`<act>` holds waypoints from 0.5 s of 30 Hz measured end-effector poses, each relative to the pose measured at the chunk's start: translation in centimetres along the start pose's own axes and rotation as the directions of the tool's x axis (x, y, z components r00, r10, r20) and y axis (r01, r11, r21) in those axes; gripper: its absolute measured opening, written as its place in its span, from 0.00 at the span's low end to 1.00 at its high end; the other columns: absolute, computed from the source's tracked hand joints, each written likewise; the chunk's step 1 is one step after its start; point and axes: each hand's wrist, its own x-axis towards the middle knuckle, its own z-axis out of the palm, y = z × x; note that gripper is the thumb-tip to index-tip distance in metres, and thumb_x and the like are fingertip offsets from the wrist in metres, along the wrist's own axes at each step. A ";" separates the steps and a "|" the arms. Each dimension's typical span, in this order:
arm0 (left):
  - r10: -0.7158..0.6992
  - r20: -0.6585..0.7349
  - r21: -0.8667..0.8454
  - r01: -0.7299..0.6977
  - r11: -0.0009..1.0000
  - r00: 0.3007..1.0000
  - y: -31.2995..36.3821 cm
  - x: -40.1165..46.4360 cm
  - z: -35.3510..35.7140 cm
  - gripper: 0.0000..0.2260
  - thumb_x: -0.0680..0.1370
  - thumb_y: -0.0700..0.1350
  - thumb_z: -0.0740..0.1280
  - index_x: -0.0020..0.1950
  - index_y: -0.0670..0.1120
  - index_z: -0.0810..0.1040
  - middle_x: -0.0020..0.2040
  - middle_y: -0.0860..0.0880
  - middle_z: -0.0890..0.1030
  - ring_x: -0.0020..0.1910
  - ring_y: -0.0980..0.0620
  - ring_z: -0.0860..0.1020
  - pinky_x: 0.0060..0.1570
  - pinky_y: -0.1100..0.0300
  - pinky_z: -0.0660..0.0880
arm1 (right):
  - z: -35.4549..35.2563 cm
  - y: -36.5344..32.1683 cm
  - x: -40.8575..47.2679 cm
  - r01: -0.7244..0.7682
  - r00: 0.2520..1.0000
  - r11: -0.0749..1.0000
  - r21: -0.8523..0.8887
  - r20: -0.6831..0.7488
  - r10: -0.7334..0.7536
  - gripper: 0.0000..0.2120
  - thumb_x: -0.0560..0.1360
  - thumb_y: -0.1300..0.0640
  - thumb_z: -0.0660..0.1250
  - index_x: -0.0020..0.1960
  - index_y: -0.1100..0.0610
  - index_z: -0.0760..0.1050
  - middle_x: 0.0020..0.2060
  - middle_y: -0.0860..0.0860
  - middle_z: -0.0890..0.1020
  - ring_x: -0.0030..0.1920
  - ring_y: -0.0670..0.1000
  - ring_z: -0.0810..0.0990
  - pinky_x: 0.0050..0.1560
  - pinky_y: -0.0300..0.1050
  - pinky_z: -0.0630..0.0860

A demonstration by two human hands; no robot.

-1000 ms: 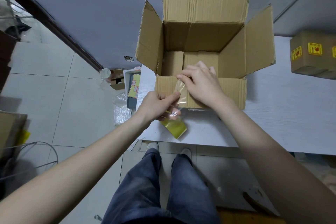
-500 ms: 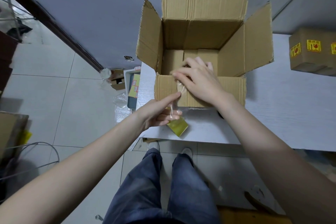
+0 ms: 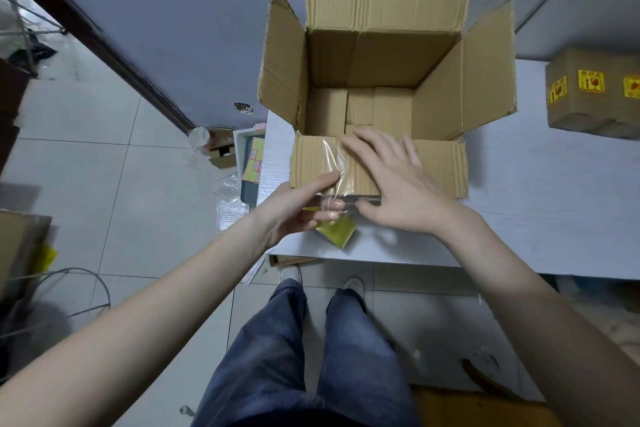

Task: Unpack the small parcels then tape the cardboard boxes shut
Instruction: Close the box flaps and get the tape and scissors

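An open cardboard box [image 3: 381, 80] stands on a white table [image 3: 554, 201], all four flaps up, small brown parcels [image 3: 360, 107] visible at its bottom. The person stands at the table's near edge with the box directly ahead of both hands. The right hand [image 3: 398, 184] lies flat, fingers spread, over the near flap [image 3: 440, 166] — pressing a strip of clear tape [image 3: 334, 163] onto the cardboard. The strip's long axis runs away from the person, up and over the flap edge. The left hand [image 3: 301, 208], just below and left, has its fingers curled around a yellow-green tape dispenser [image 3: 337, 232], index finger stretched toward the strip. Both hands sit close together; the right is nearer the box mouth. Compared with a moment ago, the right hand has flattened and spread out, and the left has risen toward the flap. A second, sealed box [image 3: 595, 94] with yellow stickers sits well apart at the right.
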 end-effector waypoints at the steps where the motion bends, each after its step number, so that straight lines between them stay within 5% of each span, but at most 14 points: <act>1: 0.024 -0.001 -0.001 -0.024 1.000 1.000 -0.2 -0.1 0.1 0.15 0.73 0.58 0.70 0.53 0.49 0.77 0.42 0.49 0.85 0.34 0.56 0.82 0.29 0.69 0.70 | 0.3 0.3 -0.5 0.008 1.000 0.999 -0.034 0.024 -0.007 0.43 0.69 0.49 0.67 0.76 0.46 0.47 0.75 0.47 0.54 0.75 0.47 0.47 0.73 0.60 0.37; 9: 0.142 -0.026 -0.050 -0.144 0.988 0.989 -0.4 -0.4 0.5 0.11 0.75 0.52 0.71 0.52 0.47 0.80 0.39 0.48 0.85 0.35 0.54 0.83 0.29 0.69 0.72 | 1.4 0.0 -0.1 -0.051 0.999 0.977 -0.208 0.003 0.053 0.41 0.74 0.55 0.64 0.78 0.50 0.41 0.77 0.53 0.48 0.77 0.52 0.42 0.69 0.62 0.31; 15: 0.147 -0.050 -0.001 -0.147 0.989 0.988 -0.2 -0.4 0.7 0.09 0.75 0.55 0.69 0.48 0.50 0.80 0.40 0.49 0.85 0.36 0.56 0.83 0.30 0.68 0.69 | 0.7 -0.7 0.1 -0.074 0.996 0.982 -0.175 -0.071 0.062 0.32 0.72 0.51 0.55 0.76 0.47 0.56 0.76 0.54 0.56 0.76 0.54 0.51 0.72 0.64 0.41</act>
